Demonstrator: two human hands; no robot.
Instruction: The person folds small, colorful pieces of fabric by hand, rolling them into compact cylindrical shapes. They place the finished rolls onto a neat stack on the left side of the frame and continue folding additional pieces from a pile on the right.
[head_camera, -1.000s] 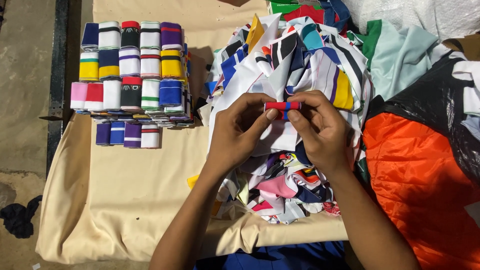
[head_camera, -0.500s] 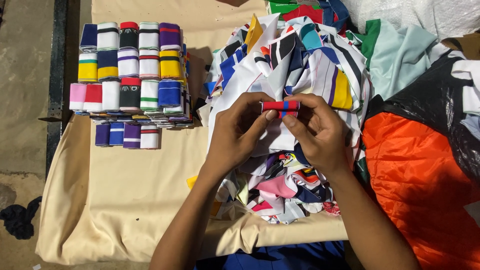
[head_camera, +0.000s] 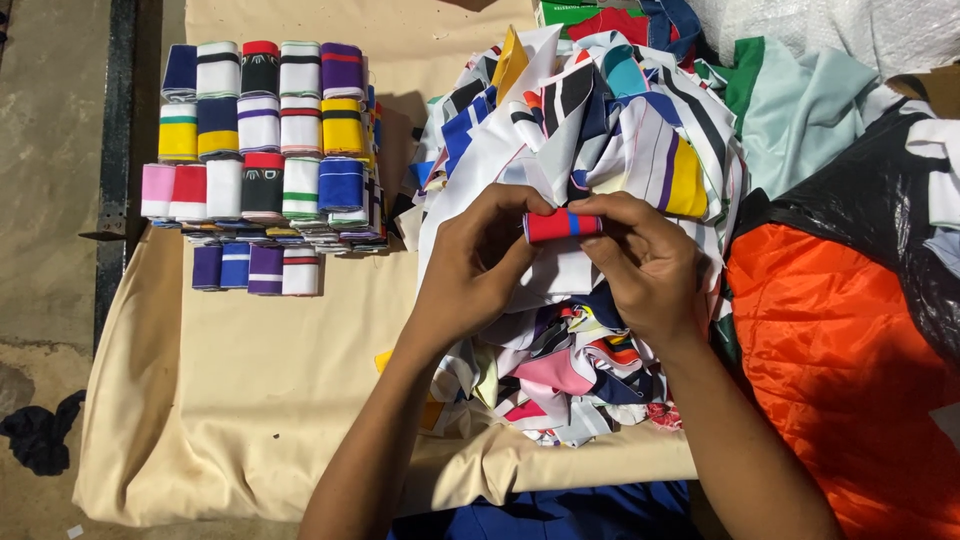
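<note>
Lying left of the hands, a stack of folded striped fabric bands (head_camera: 262, 165) sits in neat rows on beige cloth (head_camera: 250, 400), with bare cloth below it. Left hand (head_camera: 478, 270) and right hand (head_camera: 645, 265) pinch a red-and-blue band (head_camera: 563, 225) between fingertips, above the heap of fabric scraps (head_camera: 600, 130).

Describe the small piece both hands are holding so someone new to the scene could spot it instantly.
Start at the big heap of loose striped fabric pieces on the tan cloth. Just in front of it, the left hand and right hand meet. Pinched between their fingertips is a small folded fabric strip, red with one blue band, the only piece lifted off the heap.
</note>
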